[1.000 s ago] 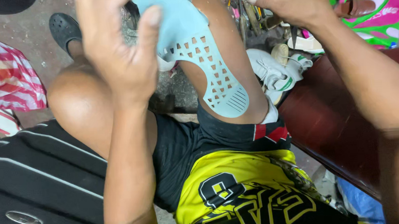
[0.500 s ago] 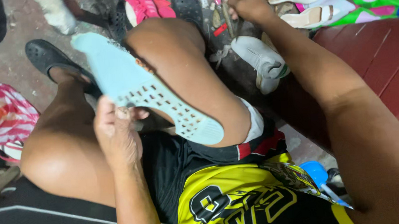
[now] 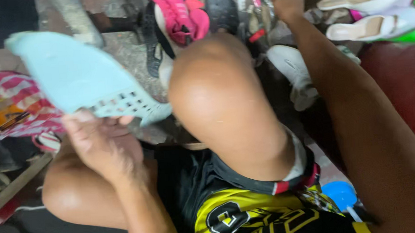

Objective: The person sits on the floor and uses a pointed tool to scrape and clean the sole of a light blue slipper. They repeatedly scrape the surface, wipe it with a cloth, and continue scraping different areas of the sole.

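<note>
My left hand (image 3: pixel 104 144) is up in front of my left thigh, palm turned toward me, wrist bent back a bit, with the forearm coming straight up from the bottom of the view. The fingers are pinched on the lower edge of a pale blue rubbery shoe sole with a grid of small square holes (image 3: pixel 83 81), so that hand is clamped on it. The sole is tilted, its wide end up and off to the left and its perforated end sitting just beside my raised knee (image 3: pixel 220 87).

My right arm is stretched all the way out across the frame, over the knee side, and my right hand (image 3: pixel 288 3) is way up at the top among the pile of footwear. It's blurry and partly cut off, so I honestly can't tell if it's gripping something or just resting there.

Counting what's around: one pink shoe (image 3: pixel 182 12) past the knee, one black clog-type shoe (image 3: pixel 221 7) right next to it, one white sneaker (image 3: pixel 294 75) under my right forearm, and two cream slip-on sandals (image 3: pixel 369 13) stacked near the top right on a green cloth. There's one pink-and-white checked bag (image 3: pixel 17 101) at the left and one small blue round lid (image 3: pixel 339 195) down by my hip. I'm in black shorts (image 3: pixel 192 180) and a yellow-and-black jersey (image 3: pixel 266 218).
</note>
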